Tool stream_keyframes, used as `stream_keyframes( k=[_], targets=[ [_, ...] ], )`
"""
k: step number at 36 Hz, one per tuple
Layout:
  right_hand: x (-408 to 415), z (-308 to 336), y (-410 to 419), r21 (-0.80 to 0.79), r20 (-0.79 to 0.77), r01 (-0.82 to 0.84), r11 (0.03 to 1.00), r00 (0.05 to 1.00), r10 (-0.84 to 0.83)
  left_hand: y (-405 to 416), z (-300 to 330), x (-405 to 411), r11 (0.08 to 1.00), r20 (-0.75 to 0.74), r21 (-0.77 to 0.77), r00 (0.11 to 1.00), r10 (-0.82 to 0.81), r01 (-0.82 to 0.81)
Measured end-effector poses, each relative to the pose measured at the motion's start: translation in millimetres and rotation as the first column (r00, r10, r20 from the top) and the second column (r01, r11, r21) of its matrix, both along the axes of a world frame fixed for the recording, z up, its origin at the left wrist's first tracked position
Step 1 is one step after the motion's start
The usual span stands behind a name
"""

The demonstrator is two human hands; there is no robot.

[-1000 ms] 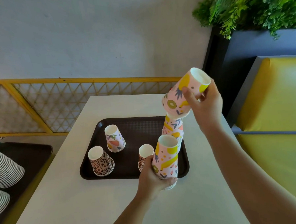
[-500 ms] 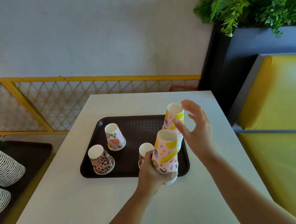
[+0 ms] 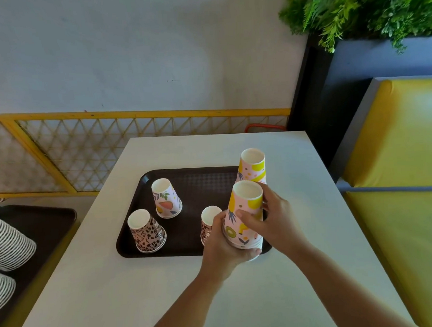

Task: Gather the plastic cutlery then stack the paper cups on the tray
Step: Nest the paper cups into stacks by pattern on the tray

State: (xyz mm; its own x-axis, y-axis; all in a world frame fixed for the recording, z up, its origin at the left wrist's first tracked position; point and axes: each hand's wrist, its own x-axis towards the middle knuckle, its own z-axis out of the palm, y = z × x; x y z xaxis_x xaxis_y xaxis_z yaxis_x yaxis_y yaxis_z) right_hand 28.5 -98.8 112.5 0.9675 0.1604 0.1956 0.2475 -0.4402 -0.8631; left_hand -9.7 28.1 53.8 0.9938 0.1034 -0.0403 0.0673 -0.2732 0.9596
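Observation:
A dark brown tray lies on the white table. Upside-down paper cups stand on it: a leopard-print cup, a leaf-and-fruit cup, a small reddish cup partly hidden by my left hand, and a tall stack of yellow-and-pink cups at the tray's right edge. In front of that stack, a second yellow-and-pink cup stack is held at the tray's near right corner. My left hand grips its base from the left. My right hand wraps its side from the right. No cutlery shows.
A second dark tray with stacks of striped cups sits lower left. A yellow lattice railing runs behind the table. A yellow bench lies to the right, with a dark planter and green plants at the back right.
My right hand set its cup on the far stack, let go, then came down and closed on the near stack held by my left hand.

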Motion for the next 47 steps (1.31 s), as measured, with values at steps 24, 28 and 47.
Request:
stream_keyframes(
  k=[24, 28, 47],
  targets=[
    [63.5, 98.9, -6.1, 0.227, 0.371, 0.093, 0.969, 0.912, -0.174, 5.9, -7.0, -1.4, 0.999, -0.051, -0.033, 0.999, 0.020, -0.022],
    [76.7, 91.1, -2.5, 0.190, 0.399, 0.165, 0.968, 0.888, -0.229, 6.4, -7.1, -0.4, 0.999, -0.052, -0.020, 0.998, 0.024, -0.026],
    [36.8, 27.2, -4.7, 0.091, 0.272, 0.134, 0.987, 0.950, -0.154, 5.6, -3.2, 1.9, 0.999, -0.055, 0.006, 0.997, 0.052, -0.051]
  ],
)
